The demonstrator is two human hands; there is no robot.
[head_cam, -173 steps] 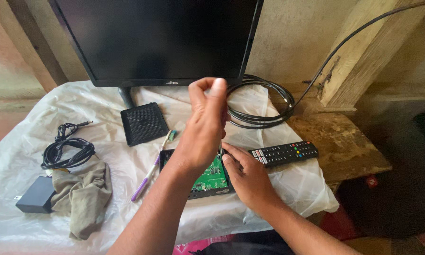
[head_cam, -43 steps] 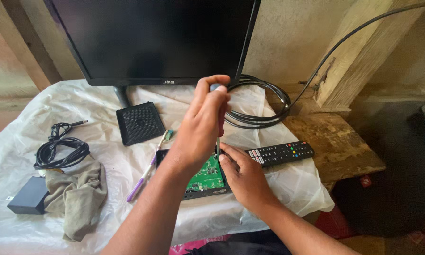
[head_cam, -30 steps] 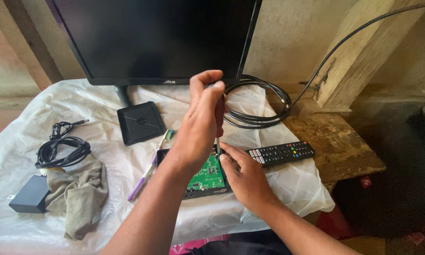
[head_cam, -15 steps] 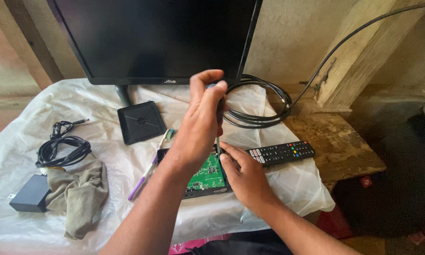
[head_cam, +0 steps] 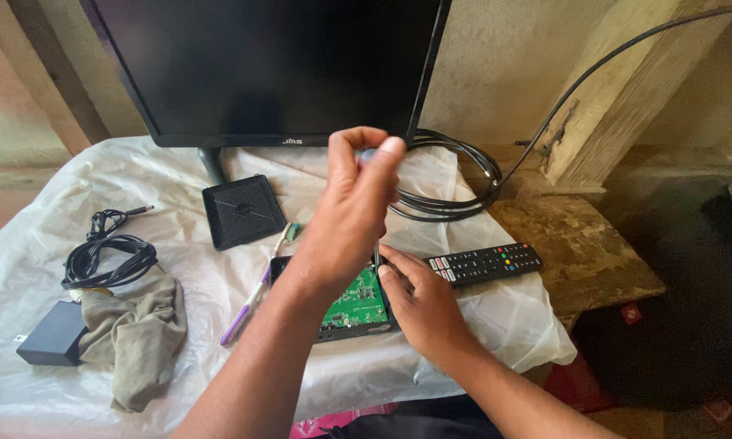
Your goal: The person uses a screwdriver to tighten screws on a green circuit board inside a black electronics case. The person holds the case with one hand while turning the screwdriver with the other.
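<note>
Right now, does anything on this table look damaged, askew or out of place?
The small black box under the hands has no cover: its green circuit board lies bare. A square black cover lies apart, near the screen's stand. The left hand holds a screwdriver upright over the board; the right hand steadies its tip. Nothing looks spilled or broken.

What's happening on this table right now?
A person works on an opened black box with a green circuit board showing. The left hand grips the top of a screwdriver that stands upright on the board, while the right hand steadies its tip. The removed black cover lies beside it, a remote control to the right, a monitor behind, and a grey cloth and coiled cable to the left.
</note>
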